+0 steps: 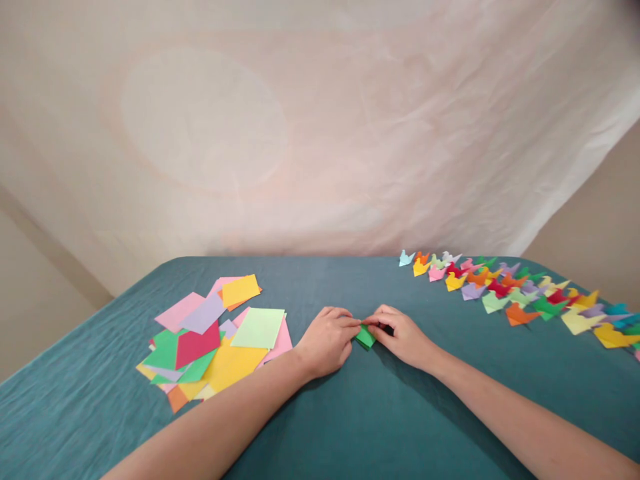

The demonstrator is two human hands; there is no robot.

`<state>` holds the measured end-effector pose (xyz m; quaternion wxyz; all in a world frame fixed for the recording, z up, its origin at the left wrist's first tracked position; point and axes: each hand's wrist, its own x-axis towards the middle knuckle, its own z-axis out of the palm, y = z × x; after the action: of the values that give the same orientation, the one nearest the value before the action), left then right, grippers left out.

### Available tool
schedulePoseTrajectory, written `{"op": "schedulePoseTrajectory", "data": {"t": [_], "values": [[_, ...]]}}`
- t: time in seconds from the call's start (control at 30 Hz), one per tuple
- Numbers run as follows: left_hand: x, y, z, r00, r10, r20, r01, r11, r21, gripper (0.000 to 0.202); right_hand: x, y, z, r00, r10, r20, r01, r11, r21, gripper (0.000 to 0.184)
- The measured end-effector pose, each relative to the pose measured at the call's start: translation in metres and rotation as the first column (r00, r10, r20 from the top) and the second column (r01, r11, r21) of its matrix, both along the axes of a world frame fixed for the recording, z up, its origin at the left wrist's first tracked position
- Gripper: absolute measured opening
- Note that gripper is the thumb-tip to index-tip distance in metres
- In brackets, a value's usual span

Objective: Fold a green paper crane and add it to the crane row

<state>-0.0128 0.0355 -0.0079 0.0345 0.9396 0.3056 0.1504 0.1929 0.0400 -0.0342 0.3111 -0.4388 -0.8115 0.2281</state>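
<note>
A small folded piece of green paper [365,337] lies on the table between my two hands, its upper part covered by my fingers. My left hand [329,341] rests on the cloth, its fingers together and their tips on the paper's left edge. From the other side my right hand [399,335] pinches the paper's right edge between thumb and fingers. The exact shape of the fold is partly hidden.
A teal cloth covers the table [310,427]. Loose coloured paper sheets [240,367] lie in a heap on the left. Rows of small folded paper birds [520,313] stand along the right side. Behind the table hangs a pale cloth [320,133].
</note>
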Motion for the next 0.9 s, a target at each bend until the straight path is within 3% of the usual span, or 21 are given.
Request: {"op": "schedulePoseTrajectory", "data": {"t": [0.27, 0.6, 0.9], "values": [[0.002, -0.001, 0.001, 1.000, -0.009, 0.025, 0.008, 0.998, 0.055, 0.023, -0.001, 0.001, 0.000, 1.000, -0.012, 0.016, 0.012, 1.000, -0.005, 0.019], [0.015, 0.002, 0.000, 0.984, -0.025, -0.174, 0.083, 0.937, 0.339, 0.013, -0.002, 0.003, -0.003, 1.000, -0.022, 0.015, 0.022, 1.000, 0.005, 0.019], [0.017, 0.001, -0.006, 0.983, -0.005, -0.185, 0.063, 0.950, 0.307, 0.014, -0.002, 0.002, -0.002, 1.000, -0.008, 0.020, 0.007, 1.000, 0.007, 0.018]]}}
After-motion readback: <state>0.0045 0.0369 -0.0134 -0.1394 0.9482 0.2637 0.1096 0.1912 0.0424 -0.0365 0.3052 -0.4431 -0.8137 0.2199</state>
